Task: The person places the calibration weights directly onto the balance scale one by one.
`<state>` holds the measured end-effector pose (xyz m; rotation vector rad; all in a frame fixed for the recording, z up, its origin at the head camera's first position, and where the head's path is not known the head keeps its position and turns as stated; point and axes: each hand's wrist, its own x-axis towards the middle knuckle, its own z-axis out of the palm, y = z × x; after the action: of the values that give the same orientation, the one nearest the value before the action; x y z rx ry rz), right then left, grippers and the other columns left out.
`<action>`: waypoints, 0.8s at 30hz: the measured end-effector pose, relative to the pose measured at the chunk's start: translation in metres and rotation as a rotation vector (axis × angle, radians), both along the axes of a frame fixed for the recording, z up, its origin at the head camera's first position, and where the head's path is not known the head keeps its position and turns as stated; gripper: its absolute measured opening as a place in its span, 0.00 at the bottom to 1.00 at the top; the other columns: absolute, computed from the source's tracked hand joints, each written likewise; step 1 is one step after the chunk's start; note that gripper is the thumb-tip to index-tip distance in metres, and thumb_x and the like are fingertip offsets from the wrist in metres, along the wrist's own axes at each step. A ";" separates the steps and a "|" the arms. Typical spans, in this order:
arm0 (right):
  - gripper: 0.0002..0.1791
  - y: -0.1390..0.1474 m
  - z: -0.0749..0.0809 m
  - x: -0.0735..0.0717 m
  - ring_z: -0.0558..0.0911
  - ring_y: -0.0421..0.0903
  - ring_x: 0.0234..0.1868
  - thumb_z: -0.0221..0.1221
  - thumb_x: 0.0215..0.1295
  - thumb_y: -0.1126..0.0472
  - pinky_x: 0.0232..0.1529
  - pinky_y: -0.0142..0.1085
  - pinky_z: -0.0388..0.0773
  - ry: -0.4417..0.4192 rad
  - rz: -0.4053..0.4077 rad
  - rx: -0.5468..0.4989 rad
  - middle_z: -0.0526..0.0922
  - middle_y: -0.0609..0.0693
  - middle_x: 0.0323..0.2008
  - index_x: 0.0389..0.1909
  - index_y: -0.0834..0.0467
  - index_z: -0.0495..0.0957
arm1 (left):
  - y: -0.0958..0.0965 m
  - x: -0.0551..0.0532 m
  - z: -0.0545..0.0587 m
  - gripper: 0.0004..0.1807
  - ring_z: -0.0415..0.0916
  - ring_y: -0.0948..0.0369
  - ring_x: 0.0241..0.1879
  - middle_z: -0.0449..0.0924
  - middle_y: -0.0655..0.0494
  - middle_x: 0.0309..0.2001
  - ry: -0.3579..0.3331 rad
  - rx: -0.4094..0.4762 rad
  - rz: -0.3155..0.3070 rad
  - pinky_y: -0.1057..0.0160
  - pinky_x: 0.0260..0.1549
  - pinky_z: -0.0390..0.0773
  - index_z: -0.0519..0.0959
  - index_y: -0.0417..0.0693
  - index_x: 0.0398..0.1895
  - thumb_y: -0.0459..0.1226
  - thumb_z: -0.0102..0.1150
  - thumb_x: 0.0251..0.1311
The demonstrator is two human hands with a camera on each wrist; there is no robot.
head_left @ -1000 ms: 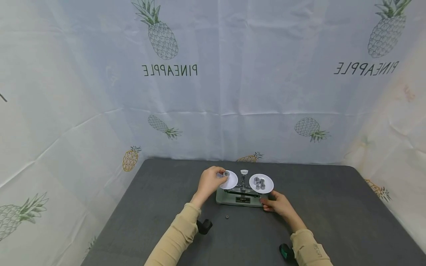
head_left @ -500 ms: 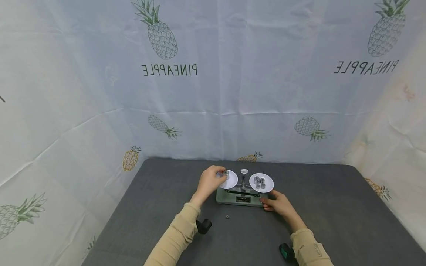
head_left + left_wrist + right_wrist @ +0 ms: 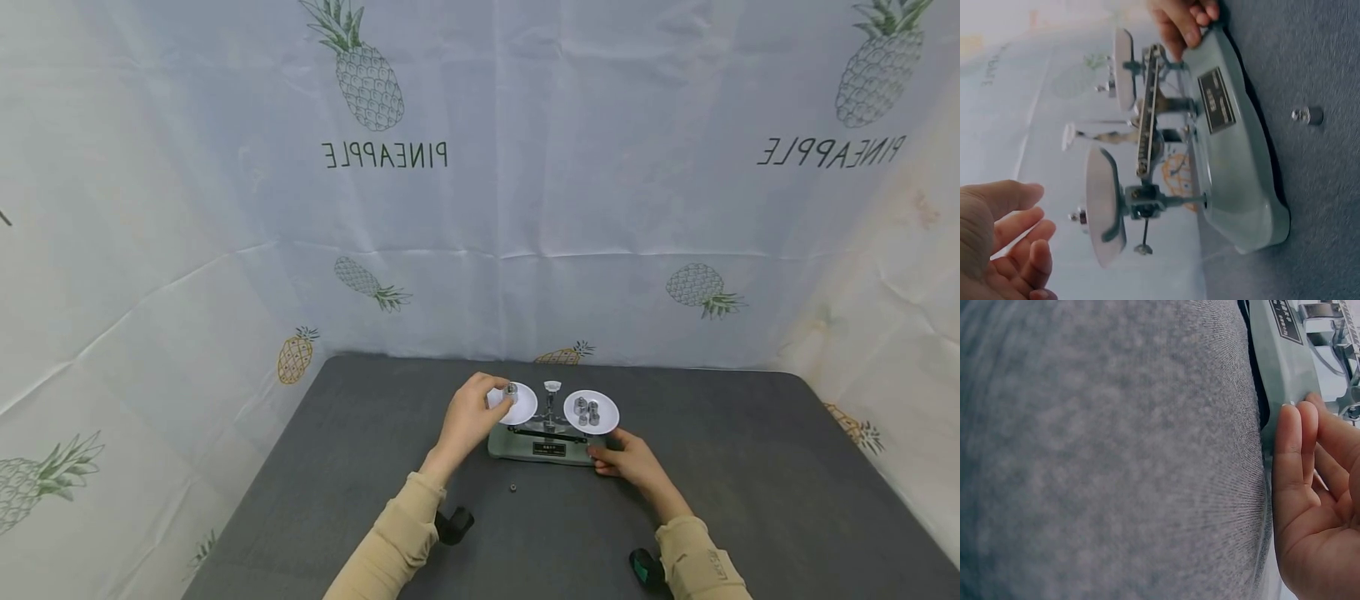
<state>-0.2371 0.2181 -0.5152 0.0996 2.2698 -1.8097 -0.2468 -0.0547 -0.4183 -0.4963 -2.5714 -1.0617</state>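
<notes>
A small balance scale with a pale green base stands on the dark table. Its left pan bears a small metal weight; several more metal weights stand on its right pan. My left hand is beside the left pan, and in the left wrist view a gap shows between its relaxed fingers and the weight. At the base's right end, my right hand touches the green base with nearly straight fingertips. One finger reaches up under the right pan.
A tiny metal weight stands on the table in front of the base. Black wrist straps with devices show below both forearms. Behind the table hangs a pale curtain with pineapple prints.
My left hand has drawn slightly away from the weight on the left pan; its fingers were around the weight before. My right hand stays at the base's right end.
</notes>
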 end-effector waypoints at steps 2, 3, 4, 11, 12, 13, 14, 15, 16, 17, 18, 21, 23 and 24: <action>0.32 0.000 0.000 0.000 0.79 0.37 0.25 0.59 0.59 0.65 0.31 0.32 0.81 0.000 0.000 -0.002 0.83 0.49 0.30 0.61 0.73 0.60 | 0.000 0.006 0.001 0.13 0.64 0.66 0.20 0.80 0.54 0.42 0.003 0.018 -0.007 0.71 0.19 0.64 0.82 0.47 0.44 0.40 0.62 0.55; 0.31 0.000 0.000 0.000 0.79 0.37 0.25 0.59 0.60 0.65 0.31 0.32 0.81 -0.001 -0.001 -0.001 0.83 0.49 0.30 0.61 0.73 0.60 | 0.000 0.009 0.001 0.13 0.62 0.68 0.19 0.80 0.54 0.41 0.010 0.024 -0.012 0.72 0.19 0.63 0.82 0.47 0.43 0.39 0.62 0.55; 0.31 0.000 0.000 0.000 0.79 0.37 0.25 0.59 0.59 0.66 0.31 0.32 0.81 -0.002 -0.003 -0.001 0.83 0.49 0.30 0.61 0.73 0.61 | 0.001 0.012 0.000 0.12 0.61 0.69 0.19 0.81 0.55 0.41 0.017 0.025 -0.015 0.73 0.19 0.63 0.83 0.47 0.42 0.39 0.62 0.55; 0.30 -0.001 0.000 0.000 0.79 0.37 0.25 0.59 0.59 0.65 0.31 0.32 0.81 -0.002 -0.011 0.011 0.82 0.49 0.29 0.60 0.72 0.61 | 0.001 0.028 -0.011 0.11 0.59 0.72 0.19 0.81 0.56 0.36 0.043 0.057 -0.036 0.74 0.20 0.62 0.82 0.48 0.40 0.37 0.65 0.52; 0.30 -0.001 0.000 0.000 0.79 0.37 0.25 0.59 0.59 0.65 0.31 0.32 0.81 -0.003 -0.013 0.010 0.82 0.49 0.28 0.60 0.72 0.61 | 0.000 0.031 -0.013 0.11 0.59 0.73 0.19 0.81 0.56 0.36 0.045 0.060 -0.040 0.74 0.20 0.62 0.82 0.48 0.40 0.36 0.65 0.52; 0.30 -0.001 0.000 0.000 0.79 0.37 0.25 0.60 0.59 0.65 0.31 0.32 0.81 -0.005 -0.014 0.010 0.82 0.49 0.28 0.60 0.72 0.61 | 0.000 0.033 -0.015 0.11 0.59 0.73 0.19 0.80 0.56 0.35 0.048 0.066 -0.046 0.74 0.20 0.62 0.82 0.48 0.40 0.36 0.65 0.52; 0.31 -0.001 0.000 0.000 0.79 0.37 0.25 0.60 0.59 0.65 0.31 0.32 0.81 -0.005 -0.014 0.010 0.82 0.48 0.28 0.60 0.72 0.61 | -0.001 0.035 -0.018 0.10 0.59 0.73 0.19 0.80 0.57 0.35 0.048 0.073 -0.053 0.74 0.20 0.63 0.82 0.48 0.39 0.36 0.65 0.52; 0.31 -0.001 0.000 0.000 0.79 0.37 0.25 0.60 0.59 0.65 0.31 0.32 0.81 -0.006 -0.015 0.009 0.82 0.48 0.28 0.60 0.72 0.61 | -0.002 0.037 -0.020 0.10 0.59 0.73 0.19 0.80 0.57 0.35 0.046 0.083 -0.065 0.74 0.20 0.63 0.82 0.47 0.39 0.36 0.65 0.52; 0.31 0.000 0.000 0.000 0.79 0.37 0.25 0.60 0.59 0.65 0.31 0.32 0.81 -0.006 -0.016 0.007 0.82 0.48 0.28 0.60 0.72 0.61 | -0.002 0.038 -0.024 0.10 0.60 0.73 0.19 0.80 0.57 0.35 0.044 0.091 -0.079 0.74 0.20 0.64 0.82 0.47 0.39 0.35 0.65 0.52; 0.31 0.000 0.000 0.000 0.79 0.37 0.25 0.60 0.59 0.65 0.31 0.32 0.81 -0.006 -0.016 0.005 0.82 0.48 0.28 0.61 0.72 0.61 | -0.003 0.040 -0.027 0.10 0.61 0.73 0.20 0.80 0.57 0.35 0.040 0.100 -0.094 0.74 0.21 0.65 0.82 0.46 0.39 0.35 0.65 0.52; 0.31 0.000 0.000 0.000 0.79 0.37 0.25 0.60 0.59 0.65 0.31 0.32 0.81 -0.004 -0.014 0.005 0.82 0.48 0.29 0.61 0.72 0.61 | -0.004 0.041 -0.030 0.11 0.62 0.73 0.21 0.80 0.57 0.35 0.035 0.108 -0.108 0.74 0.22 0.66 0.82 0.46 0.40 0.35 0.65 0.52; 0.31 0.001 -0.001 0.000 0.80 0.37 0.25 0.60 0.59 0.65 0.31 0.32 0.81 -0.001 -0.010 -0.001 0.82 0.49 0.29 0.61 0.72 0.61 | -0.006 0.044 -0.039 0.11 0.65 0.73 0.23 0.80 0.57 0.36 0.013 0.119 -0.139 0.73 0.24 0.69 0.82 0.47 0.41 0.35 0.65 0.52; 0.31 0.001 -0.001 0.000 0.80 0.37 0.25 0.60 0.59 0.65 0.31 0.32 0.80 0.003 -0.005 -0.003 0.82 0.49 0.29 0.61 0.73 0.61 | -0.006 0.045 -0.044 0.11 0.67 0.72 0.23 0.80 0.57 0.36 -0.002 0.119 -0.148 0.73 0.25 0.70 0.82 0.48 0.41 0.35 0.65 0.52; 0.31 0.001 -0.001 0.000 0.80 0.37 0.25 0.60 0.59 0.65 0.31 0.32 0.80 0.003 -0.004 -0.004 0.82 0.48 0.29 0.61 0.73 0.60 | -0.007 0.046 -0.047 0.11 0.67 0.72 0.23 0.80 0.56 0.36 -0.009 0.118 -0.155 0.73 0.25 0.70 0.82 0.49 0.41 0.35 0.65 0.52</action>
<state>-0.2371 0.2192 -0.5166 0.1009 2.2694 -1.8184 -0.2010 -0.0615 -0.4651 -0.6700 -2.4930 -1.2612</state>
